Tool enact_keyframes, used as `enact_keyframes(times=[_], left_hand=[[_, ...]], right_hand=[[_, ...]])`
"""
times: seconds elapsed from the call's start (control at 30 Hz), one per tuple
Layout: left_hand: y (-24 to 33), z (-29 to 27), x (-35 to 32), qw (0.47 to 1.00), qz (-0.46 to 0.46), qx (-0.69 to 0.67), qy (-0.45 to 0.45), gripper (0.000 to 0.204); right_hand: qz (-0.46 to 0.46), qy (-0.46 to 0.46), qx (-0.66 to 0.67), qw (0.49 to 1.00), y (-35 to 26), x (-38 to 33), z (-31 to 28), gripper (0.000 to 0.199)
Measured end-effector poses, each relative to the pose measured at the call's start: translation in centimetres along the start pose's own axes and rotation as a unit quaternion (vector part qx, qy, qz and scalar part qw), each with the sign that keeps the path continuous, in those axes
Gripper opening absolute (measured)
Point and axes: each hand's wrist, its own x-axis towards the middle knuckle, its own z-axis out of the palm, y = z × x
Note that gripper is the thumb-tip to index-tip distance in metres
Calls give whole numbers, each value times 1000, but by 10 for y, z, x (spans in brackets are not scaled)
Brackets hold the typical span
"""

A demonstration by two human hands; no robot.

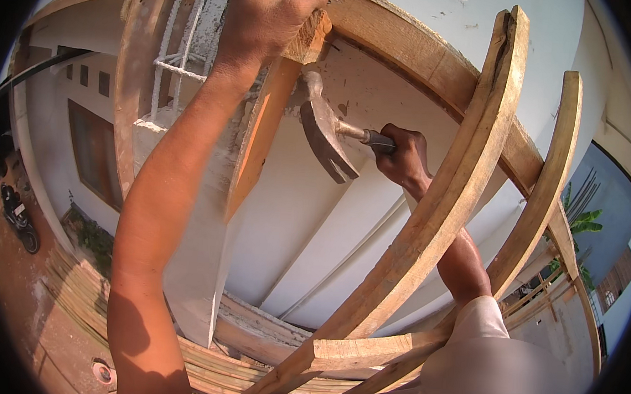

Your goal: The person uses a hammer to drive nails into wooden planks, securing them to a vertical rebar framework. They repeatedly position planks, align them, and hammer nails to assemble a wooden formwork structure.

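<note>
My right hand (405,157) is wrapped round the dark grip of a claw hammer (326,130), its head raised just below a wooden joint. My left hand (271,20) is closed at the top edge of the view, gripping the timber at the corner; the far side of its fingers is out of sight. Beneath that hand, the end of a short wooden block (309,41) meets a long horizontal beam (409,48) and an upright board (265,134). A small dark nail-like tip shows by the joint, too small to be sure of.
Two long timbers (439,225) rise on the right, crossing in front of my right forearm. A concrete column with bare steel bars (183,69) stands at left. Below lie stacked poles (75,291). A motorcycle (18,217) is parked far below left.
</note>
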Motion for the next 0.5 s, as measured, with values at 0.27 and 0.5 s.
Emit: enact_keyframes(times=[0.27, 0.5], left_hand=[[5, 1, -1, 1000, 13, -5, -8, 33], [6, 2, -1, 999, -20, -40, -10, 33]], right_hand=[[201, -65, -61, 976, 17, 51, -9, 21], [-118, 105, 36, 987, 9, 2, -3, 14]])
